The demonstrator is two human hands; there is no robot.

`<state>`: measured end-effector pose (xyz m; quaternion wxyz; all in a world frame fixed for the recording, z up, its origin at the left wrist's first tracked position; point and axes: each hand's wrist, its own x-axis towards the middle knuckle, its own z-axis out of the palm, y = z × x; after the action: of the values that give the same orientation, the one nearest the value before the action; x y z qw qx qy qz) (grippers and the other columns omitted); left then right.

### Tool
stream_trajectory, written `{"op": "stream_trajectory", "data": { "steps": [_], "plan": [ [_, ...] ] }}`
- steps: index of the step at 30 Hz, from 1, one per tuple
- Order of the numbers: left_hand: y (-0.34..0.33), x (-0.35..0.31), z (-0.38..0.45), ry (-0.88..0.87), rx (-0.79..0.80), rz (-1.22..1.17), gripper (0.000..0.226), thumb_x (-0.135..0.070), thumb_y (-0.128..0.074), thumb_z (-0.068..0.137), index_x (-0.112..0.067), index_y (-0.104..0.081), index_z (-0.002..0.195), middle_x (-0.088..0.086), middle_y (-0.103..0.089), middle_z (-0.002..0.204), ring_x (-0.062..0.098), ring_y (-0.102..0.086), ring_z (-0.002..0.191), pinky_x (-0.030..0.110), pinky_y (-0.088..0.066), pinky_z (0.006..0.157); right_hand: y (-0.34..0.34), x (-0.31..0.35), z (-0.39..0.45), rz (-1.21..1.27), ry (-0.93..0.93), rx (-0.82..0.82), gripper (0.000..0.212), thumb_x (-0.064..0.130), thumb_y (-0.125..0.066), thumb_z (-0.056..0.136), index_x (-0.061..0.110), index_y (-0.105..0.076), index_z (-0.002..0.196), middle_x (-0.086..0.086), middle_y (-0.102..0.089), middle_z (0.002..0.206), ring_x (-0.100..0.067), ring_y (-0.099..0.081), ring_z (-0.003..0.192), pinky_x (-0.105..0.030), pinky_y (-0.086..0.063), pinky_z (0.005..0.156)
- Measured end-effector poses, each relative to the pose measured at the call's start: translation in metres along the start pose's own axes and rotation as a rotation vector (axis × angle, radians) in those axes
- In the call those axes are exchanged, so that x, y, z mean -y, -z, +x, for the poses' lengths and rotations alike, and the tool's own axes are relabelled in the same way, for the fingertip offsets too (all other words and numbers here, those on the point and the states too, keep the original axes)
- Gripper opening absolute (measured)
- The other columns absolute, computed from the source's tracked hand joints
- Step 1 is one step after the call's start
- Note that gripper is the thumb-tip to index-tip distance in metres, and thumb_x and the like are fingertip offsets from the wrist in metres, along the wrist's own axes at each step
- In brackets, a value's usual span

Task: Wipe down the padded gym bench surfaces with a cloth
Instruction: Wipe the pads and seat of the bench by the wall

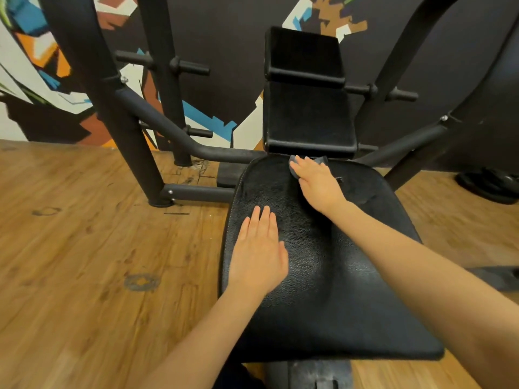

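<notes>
The cloth point(295, 165) lies at the far end of the seat pad point(323, 276), just above the frame's centre, where the pad meets the lower back pad point(309, 119). It is a small, dark grey rag, and most of it is hidden under the right hand point(316, 182); only a rounded edge at the fingertips and a corner by the back pad show. The right hand presses it flat onto the pad, fingers fairly straight and close together, pointing toward the upper left of the frame (whether the thumb tucks under the cloth cannot be told).

The left hand point(259, 254) rests palm down on the seat pad near its left edge, left of centre, fingers straight and pressed together, thumb out to the right. It holds nothing and lies well apart from the cloth.

The seat pad is black, pebbled leather, widening toward the bottom of the frame, with a dull sheen along its middle. Beyond it two more black pads rise in steps: the lower back pad and, above that, a smaller top pad point(304, 54).

A black steel frame point(123, 113) flanks the pads, with thick uprights in the upper left and right and short pegs point(193, 67) sticking out. The floor point(84, 248) is wood plank, scuffed in places. A wall point(224, 51) with an angular mural in blue, orange, brown and white fills the top of the frame.
</notes>
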<state>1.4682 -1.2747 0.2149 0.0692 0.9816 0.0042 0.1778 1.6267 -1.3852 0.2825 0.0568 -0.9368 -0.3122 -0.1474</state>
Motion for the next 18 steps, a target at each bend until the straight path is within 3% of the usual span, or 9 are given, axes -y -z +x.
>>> {"op": "stream_trajectory", "data": {
  "steps": [4, 7, 9, 12, 15, 18],
  "plan": [
    [0.002, -0.002, -0.001, 0.147, -0.029, -0.026, 0.07, -0.037, -0.023, 0.089, 0.002, -0.024, 0.147, 0.019, -0.019, 0.156, 0.031, -0.014, 0.146, 0.042, -0.004, 0.116, -0.008, 0.014, -0.037, -0.015, 0.153, 0.016, 0.05, 0.006, -0.031, 0.09, 0.006, -0.04, 0.139, -0.011, -0.035, 0.148, -0.029, -0.031, 0.137, -0.047, -0.024, 0.109],
    [0.005, -0.004, -0.003, 0.189, -0.051, 0.008, 0.066, -0.032, -0.032, 0.086, 0.004, -0.037, 0.141, 0.022, -0.034, 0.149, 0.033, -0.029, 0.141, 0.044, -0.016, 0.115, -0.012, 0.03, -0.078, -0.034, 0.277, 0.005, 0.05, 0.005, -0.034, 0.08, 0.004, -0.057, 0.125, -0.012, -0.054, 0.133, -0.03, -0.053, 0.121, -0.045, -0.044, 0.095],
    [0.007, -0.003, -0.005, 0.169, -0.032, -0.005, 0.063, -0.029, -0.028, 0.093, 0.004, -0.023, 0.147, 0.022, -0.02, 0.155, 0.032, -0.015, 0.145, 0.043, -0.009, 0.118, -0.015, 0.035, -0.101, -0.096, 0.339, 0.007, 0.052, 0.012, -0.033, 0.074, 0.009, -0.063, 0.116, -0.006, -0.063, 0.122, -0.025, -0.062, 0.109, -0.041, -0.052, 0.083],
    [0.013, 0.001, -0.003, 0.147, 0.06, 0.018, 0.063, -0.03, -0.025, 0.101, 0.0, -0.001, 0.15, 0.018, 0.003, 0.159, 0.028, 0.004, 0.147, 0.039, 0.002, 0.118, -0.016, 0.038, -0.124, -0.128, 0.361, 0.035, 0.049, 0.013, -0.038, 0.075, 0.015, -0.062, 0.118, -0.001, -0.061, 0.124, -0.021, -0.061, 0.111, -0.039, -0.051, 0.085],
    [0.018, 0.015, -0.008, 0.061, 0.081, 0.039, 0.061, -0.031, -0.026, 0.102, -0.004, -0.002, 0.151, 0.013, 0.002, 0.16, 0.024, 0.004, 0.148, 0.035, -0.001, 0.119, -0.014, 0.041, -0.136, -0.131, 0.39, 0.076, 0.049, 0.013, -0.043, 0.076, 0.016, -0.06, 0.121, -0.002, -0.06, 0.127, -0.022, -0.058, 0.115, -0.042, -0.049, 0.088],
    [0.014, 0.037, -0.026, -0.023, 0.081, 0.008, 0.058, -0.028, -0.027, 0.102, -0.006, -0.008, 0.152, 0.008, -0.003, 0.16, 0.02, 0.002, 0.148, 0.031, -0.003, 0.118, -0.014, 0.042, -0.157, -0.18, 0.489, 0.133, 0.052, 0.017, -0.035, 0.077, 0.02, -0.052, 0.126, 0.002, -0.055, 0.132, -0.019, -0.052, 0.121, -0.04, -0.046, 0.094]
  ]
}}
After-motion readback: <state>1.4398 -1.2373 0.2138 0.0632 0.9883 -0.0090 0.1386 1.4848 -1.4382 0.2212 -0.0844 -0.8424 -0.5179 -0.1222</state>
